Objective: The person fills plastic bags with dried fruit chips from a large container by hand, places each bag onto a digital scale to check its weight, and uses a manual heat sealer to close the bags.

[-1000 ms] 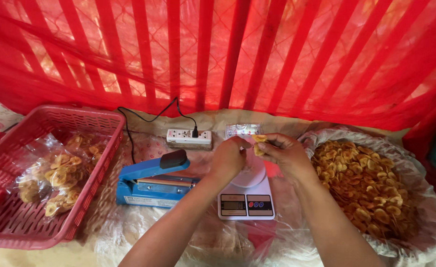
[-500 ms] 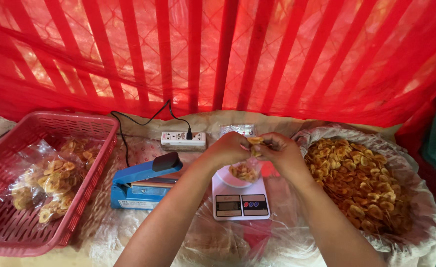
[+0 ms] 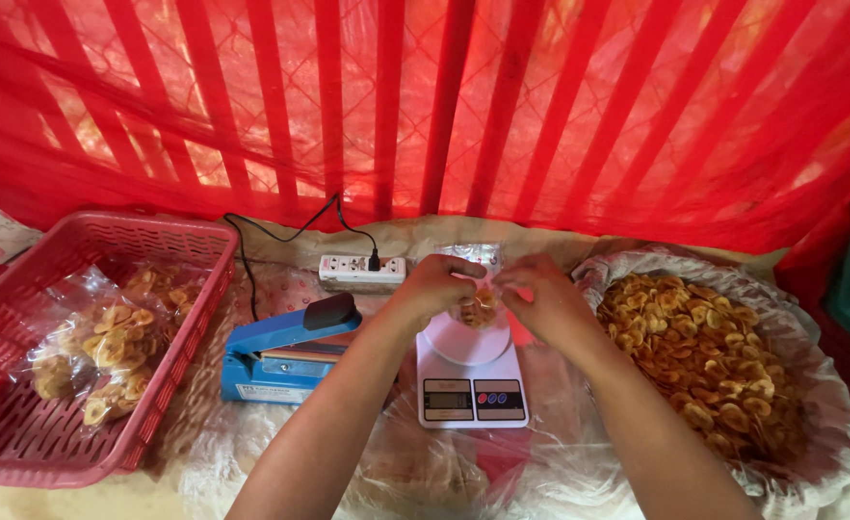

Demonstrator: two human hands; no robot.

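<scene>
Clear chip bag point(image 3: 480, 306) pinched between left hand point(image 3: 436, 287), right hand point(image 3: 538, 299).

A small clear bag of chips point(image 3: 478, 306) hangs over the white kitchen scale point(image 3: 471, 371), whose grey screen point(image 3: 448, 398) faces front. Two filled clear bags point(image 3: 107, 342) lie in the red basket point(image 3: 170, 231). A white label point(image 3: 251, 393) marks the blue sealer point(image 3: 285, 351).

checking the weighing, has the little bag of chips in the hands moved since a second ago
Yes. The small bag of chips, held by the left hand and right hand, has come down toward the white scale.
</scene>
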